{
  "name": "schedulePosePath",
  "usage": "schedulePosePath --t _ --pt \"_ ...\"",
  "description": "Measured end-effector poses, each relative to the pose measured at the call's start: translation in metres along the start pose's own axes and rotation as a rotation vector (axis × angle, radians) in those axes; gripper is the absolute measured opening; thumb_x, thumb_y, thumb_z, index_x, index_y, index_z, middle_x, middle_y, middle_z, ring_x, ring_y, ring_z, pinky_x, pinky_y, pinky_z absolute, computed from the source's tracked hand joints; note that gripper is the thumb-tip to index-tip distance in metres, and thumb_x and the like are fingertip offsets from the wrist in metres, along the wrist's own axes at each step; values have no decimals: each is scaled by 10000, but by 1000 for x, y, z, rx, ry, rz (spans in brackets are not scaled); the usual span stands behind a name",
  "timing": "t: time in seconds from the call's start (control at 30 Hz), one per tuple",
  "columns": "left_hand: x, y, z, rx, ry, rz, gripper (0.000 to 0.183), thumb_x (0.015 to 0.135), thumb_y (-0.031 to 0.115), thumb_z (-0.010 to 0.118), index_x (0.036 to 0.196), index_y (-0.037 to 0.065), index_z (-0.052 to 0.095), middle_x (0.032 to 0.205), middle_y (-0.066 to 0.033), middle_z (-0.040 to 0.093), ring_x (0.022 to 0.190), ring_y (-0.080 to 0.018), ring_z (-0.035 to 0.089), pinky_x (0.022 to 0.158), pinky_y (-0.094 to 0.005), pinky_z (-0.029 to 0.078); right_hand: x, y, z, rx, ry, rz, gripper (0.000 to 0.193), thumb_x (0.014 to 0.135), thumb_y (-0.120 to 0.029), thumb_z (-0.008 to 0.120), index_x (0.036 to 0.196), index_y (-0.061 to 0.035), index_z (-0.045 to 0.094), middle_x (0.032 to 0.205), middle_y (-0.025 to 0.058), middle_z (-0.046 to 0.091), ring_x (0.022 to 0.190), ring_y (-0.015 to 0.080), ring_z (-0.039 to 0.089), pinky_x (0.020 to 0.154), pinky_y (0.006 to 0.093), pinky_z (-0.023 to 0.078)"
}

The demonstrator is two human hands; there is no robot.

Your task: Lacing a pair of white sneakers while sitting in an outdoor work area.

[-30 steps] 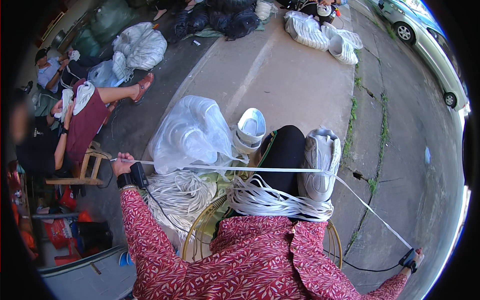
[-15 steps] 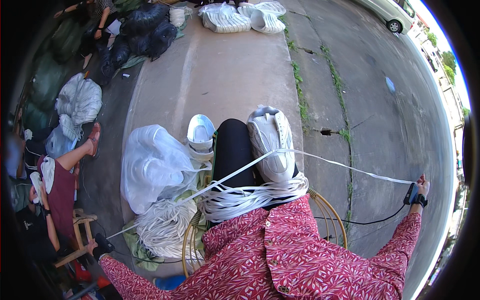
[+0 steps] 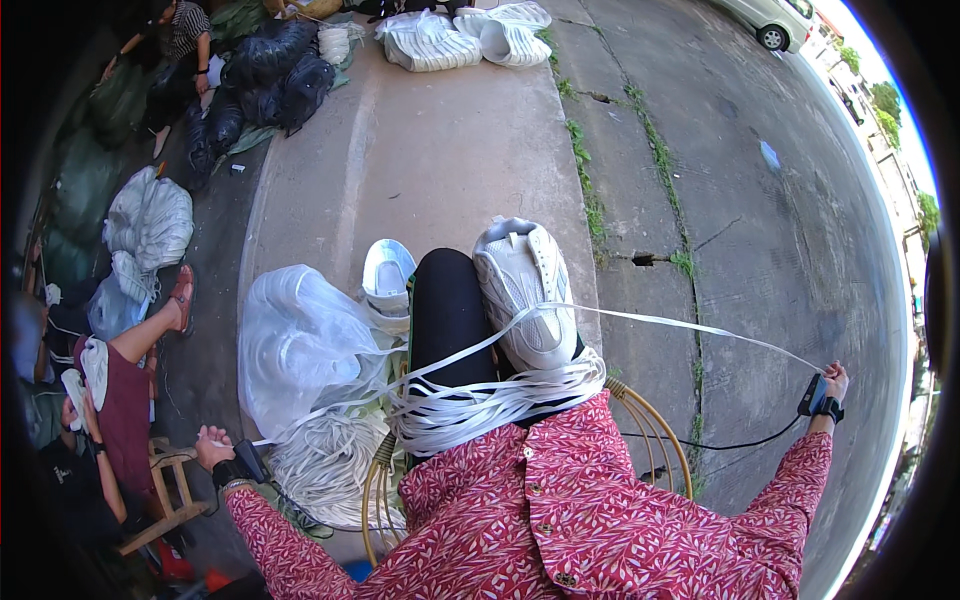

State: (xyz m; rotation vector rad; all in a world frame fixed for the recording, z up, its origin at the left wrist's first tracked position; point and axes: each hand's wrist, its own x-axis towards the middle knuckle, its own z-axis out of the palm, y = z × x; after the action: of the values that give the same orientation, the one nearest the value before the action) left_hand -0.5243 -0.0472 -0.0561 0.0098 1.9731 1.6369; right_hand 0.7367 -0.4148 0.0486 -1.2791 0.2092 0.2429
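A flat white strap (image 3: 690, 328) runs taut from my left hand (image 3: 212, 446), around my raised white shoe (image 3: 525, 290), out to my right hand (image 3: 832, 383). Both arms, in red patterned sleeves, are spread wide, and each hand pinches one end of the strap. Many loops of the same strap (image 3: 490, 400) lie wound over my black-trousered leg. A loose heap of white strap (image 3: 325, 465) sits below my left arm. My other white shoe (image 3: 385, 275) rests on the concrete.
A clear plastic bag (image 3: 300, 345) lies beside my left leg. I sit in a wicker chair (image 3: 650, 430). A person in dark red (image 3: 120, 390) sits on a wooden stool at left. White bundles (image 3: 460, 35), black bags (image 3: 265, 80) and a car (image 3: 775, 22) are farther off.
The view swung left as my head turned. My right hand has pulled the strap farther out to the right, my left hand has come back into view low at left.
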Motion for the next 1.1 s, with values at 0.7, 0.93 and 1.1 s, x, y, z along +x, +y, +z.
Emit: schedulePosePath --t 0.7,0.93,1.1 --pt "-432 -136 249 718 -1405 348 223 878 135 539 728 -20 595 553 -34 575 435 -76 515 382 -230 392 -161 155 135 -292 -223 246 115 891 -200 589 855 -91 580 509 -68 381 380 33 272 343 197 195" --pt "-432 -136 251 784 -1327 422 225 817 178 593 720 -25 599 572 -111 591 501 -213 584 516 -344 453 -362 263 296 -694 -1015 209 150 885 -190 594 853 -48 627 563 -49 496 440 23 392 395 167 283" --pt "-445 -118 254 875 -1282 701 199 791 169 598 713 -15 589 629 -156 613 591 -322 612 566 -397 465 -452 296 335 -748 -1292 307 176 882 -185 593 843 -23 648 609 -25 540 510 40 442 445 197 340"
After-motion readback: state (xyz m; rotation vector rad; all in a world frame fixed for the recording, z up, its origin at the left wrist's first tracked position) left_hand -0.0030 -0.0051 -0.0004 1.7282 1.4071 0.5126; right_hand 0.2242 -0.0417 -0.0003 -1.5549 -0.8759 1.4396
